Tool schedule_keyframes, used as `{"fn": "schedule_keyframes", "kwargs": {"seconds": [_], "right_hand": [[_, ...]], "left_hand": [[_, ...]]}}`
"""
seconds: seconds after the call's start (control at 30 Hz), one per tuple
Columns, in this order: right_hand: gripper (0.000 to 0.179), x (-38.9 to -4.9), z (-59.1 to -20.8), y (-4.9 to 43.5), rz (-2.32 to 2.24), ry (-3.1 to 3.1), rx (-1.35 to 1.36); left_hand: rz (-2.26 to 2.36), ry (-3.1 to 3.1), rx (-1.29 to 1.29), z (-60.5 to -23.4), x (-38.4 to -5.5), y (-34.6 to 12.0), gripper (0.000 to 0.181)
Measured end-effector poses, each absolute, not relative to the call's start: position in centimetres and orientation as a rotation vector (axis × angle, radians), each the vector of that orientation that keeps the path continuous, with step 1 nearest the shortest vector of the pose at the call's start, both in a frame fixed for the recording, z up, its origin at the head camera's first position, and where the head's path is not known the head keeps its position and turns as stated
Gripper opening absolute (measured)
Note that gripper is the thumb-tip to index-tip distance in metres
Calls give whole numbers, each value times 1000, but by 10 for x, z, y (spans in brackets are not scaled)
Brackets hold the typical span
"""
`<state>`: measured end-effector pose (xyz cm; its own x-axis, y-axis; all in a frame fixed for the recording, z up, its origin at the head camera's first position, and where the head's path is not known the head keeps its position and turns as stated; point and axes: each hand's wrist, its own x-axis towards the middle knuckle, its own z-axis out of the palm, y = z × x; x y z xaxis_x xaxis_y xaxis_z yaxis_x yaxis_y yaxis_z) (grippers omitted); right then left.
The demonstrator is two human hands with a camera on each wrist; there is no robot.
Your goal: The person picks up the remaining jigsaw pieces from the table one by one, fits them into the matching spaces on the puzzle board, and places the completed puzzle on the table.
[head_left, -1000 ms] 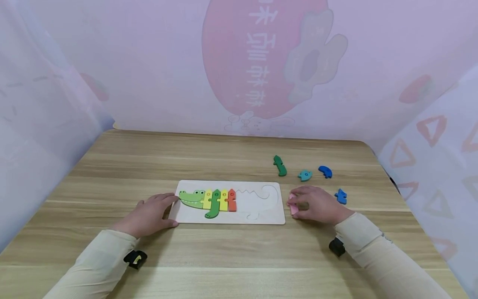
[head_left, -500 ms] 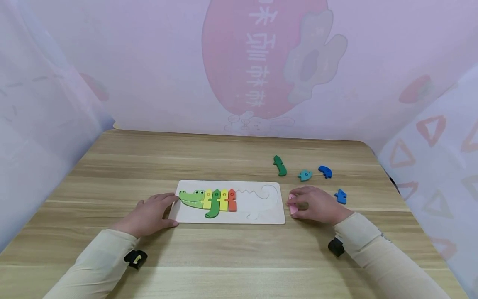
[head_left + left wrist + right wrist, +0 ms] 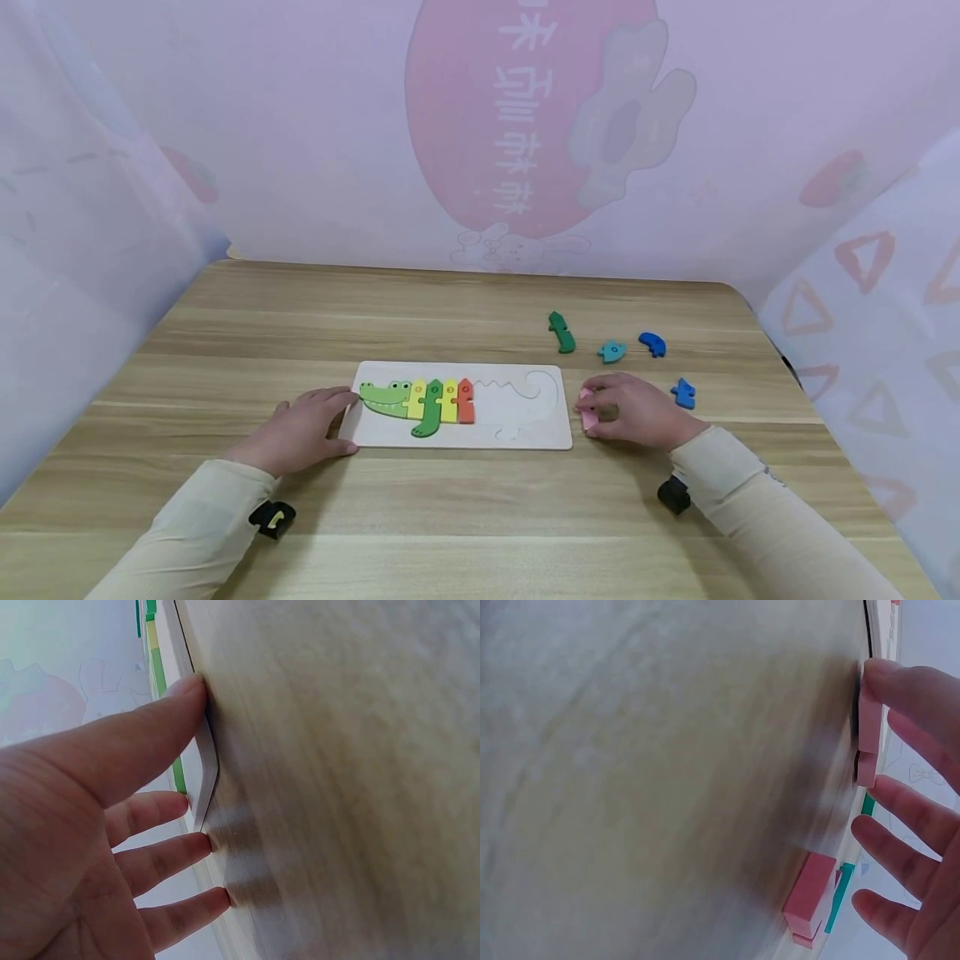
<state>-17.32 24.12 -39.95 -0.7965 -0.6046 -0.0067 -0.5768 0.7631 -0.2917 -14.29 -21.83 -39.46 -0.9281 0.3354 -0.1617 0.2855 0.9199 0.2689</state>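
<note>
A pale wooden puzzle board (image 3: 525, 425) lies on the table with a crocodile shape partly filled. The green head (image 3: 386, 400), two yellow pieces, a green leg piece (image 3: 427, 412) and a red piece (image 3: 466, 402) sit in a row on it. My left hand (image 3: 296, 429) rests at the board's left end, thumb and fingertips touching its edge, fingers nearly straight. Just off the right end, my right hand (image 3: 637, 410) holds a pink puzzle piece (image 3: 869, 724) between thumb and fingertips, low at the tabletop. The hand covers part of that piece in the head view.
Beyond my right hand lie a dark green piece (image 3: 561, 333), a teal piece (image 3: 612, 352), a dark blue curved piece (image 3: 653, 344) and a blue piece (image 3: 684, 393). Another pinkish-red piece (image 3: 810, 896) shows in the right wrist view. A printed cloth (image 3: 337, 150) stands behind the table.
</note>
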Motion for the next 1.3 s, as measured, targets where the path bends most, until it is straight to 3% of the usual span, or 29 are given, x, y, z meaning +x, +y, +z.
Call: {"fn": "schedule_keyframes", "kwargs": {"seconds": [1.3], "right_hand": [[36, -175, -389, 238, -509, 2891, -811]], "left_hand": [[348, 2880, 486, -393, -143, -218, 69]]}}
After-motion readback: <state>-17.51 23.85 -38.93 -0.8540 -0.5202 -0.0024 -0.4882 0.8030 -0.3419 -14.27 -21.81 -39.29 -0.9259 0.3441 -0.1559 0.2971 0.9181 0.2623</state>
